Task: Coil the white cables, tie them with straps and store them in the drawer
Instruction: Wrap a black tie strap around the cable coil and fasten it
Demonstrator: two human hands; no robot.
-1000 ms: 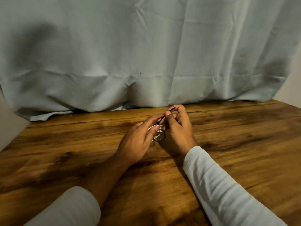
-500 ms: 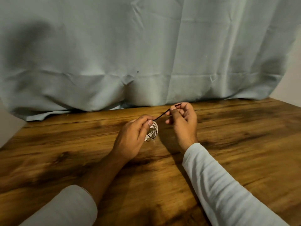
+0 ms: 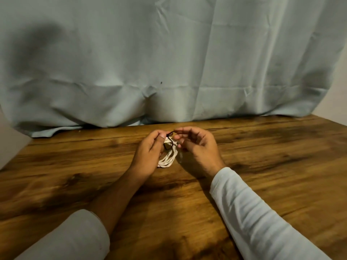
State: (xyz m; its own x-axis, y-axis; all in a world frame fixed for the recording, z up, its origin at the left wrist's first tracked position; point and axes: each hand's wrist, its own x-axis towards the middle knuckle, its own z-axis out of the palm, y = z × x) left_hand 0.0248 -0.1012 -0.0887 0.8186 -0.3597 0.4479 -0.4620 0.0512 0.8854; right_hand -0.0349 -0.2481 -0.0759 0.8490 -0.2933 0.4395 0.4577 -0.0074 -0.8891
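**Strap goes on a coiled white cable**

A coiled white cable (image 3: 168,156) lies on the wooden worktop (image 3: 262,166), just in front of the pale cloth backdrop (image 3: 169,53), between a person's two hands. The left hand (image 3: 148,152) pinches one end of a thin black strap (image 3: 169,141) above the coil; the right hand (image 3: 197,149) holds the other end with narrowed fingers (image 3: 180,132), apparently to cinch the loop tight. No drawer is in view.
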